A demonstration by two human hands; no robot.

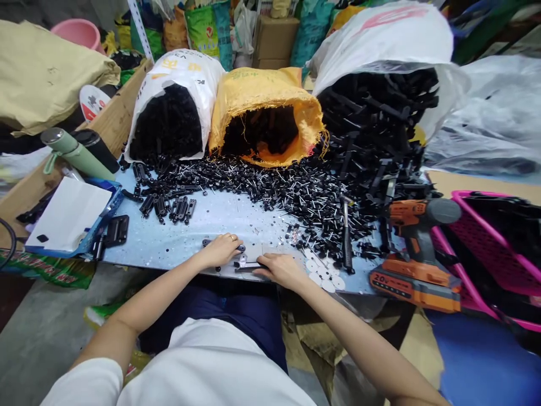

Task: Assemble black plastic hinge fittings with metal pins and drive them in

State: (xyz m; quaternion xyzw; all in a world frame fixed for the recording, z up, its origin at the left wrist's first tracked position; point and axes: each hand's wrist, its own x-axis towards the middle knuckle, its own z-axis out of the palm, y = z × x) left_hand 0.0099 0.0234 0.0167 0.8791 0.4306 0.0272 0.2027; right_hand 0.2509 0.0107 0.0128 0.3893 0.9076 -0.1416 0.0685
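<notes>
Near the front edge of the blue work surface, my left hand is closed over a black plastic link piece, whose ends stick out on both sides of the fingers. Just to the right, my right hand pinches the end of a slim black part with a metal pin. The fingers of both hands hide much of these pieces. A small black cap lies below my left hand. White discs lie beside my right wrist.
Behind the hands spreads a heap of small black parts with metal pins. Three sacks, white, yellow and large white, spill parts. At right are a hammer, an orange cordless drill and a pink basket.
</notes>
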